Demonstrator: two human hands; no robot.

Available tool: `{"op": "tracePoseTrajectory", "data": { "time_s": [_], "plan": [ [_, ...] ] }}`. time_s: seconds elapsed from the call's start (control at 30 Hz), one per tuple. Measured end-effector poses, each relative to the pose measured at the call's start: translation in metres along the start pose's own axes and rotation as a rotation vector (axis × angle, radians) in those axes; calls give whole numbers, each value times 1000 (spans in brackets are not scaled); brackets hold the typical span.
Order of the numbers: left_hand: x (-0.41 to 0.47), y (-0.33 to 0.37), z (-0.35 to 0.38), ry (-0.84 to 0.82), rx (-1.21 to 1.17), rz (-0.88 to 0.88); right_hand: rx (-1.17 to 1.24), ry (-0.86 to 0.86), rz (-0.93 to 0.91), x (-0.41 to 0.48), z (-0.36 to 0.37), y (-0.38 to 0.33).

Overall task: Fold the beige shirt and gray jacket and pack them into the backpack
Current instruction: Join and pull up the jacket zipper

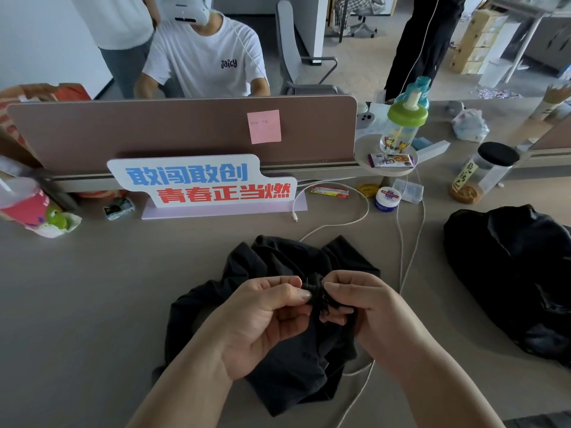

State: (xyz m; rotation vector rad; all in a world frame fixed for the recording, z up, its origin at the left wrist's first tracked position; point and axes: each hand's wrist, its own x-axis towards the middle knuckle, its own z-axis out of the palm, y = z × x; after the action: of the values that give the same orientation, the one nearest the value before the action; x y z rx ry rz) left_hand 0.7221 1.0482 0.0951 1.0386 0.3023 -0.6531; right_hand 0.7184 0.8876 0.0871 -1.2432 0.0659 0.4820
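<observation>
- We see soft, even indoor light on the desk (92,288), and shadows there are faint and blurred at the edges.
- The dark garment (278,359) reads almost black, so we can barely separate its folds; the dark bag (509,273) loses detail the same way.
- Our left hand (262,319) and right hand (380,313) are evenly lit, with slightly soft fingertips.
- Wide-angle distortion bows the divider (154,128) and tilts the floor at top right.
- The room beyond looks brighter, hazier and less sharp.
- The white sign (200,183) is bright, its lettering crisp.
</observation>
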Motion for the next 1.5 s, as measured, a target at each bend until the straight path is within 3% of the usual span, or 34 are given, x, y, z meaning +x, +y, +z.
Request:
{"op": "tracePoseTrajectory", "data": {
  "time_s": [1.03,1.5],
  "plan": [
    [13,5,-6,22,-56,11,-37,-12,-33,8,2,-4],
    [9,4,-2,9,111,59,-54,105,-72,6,0,-2]
  ]
}}
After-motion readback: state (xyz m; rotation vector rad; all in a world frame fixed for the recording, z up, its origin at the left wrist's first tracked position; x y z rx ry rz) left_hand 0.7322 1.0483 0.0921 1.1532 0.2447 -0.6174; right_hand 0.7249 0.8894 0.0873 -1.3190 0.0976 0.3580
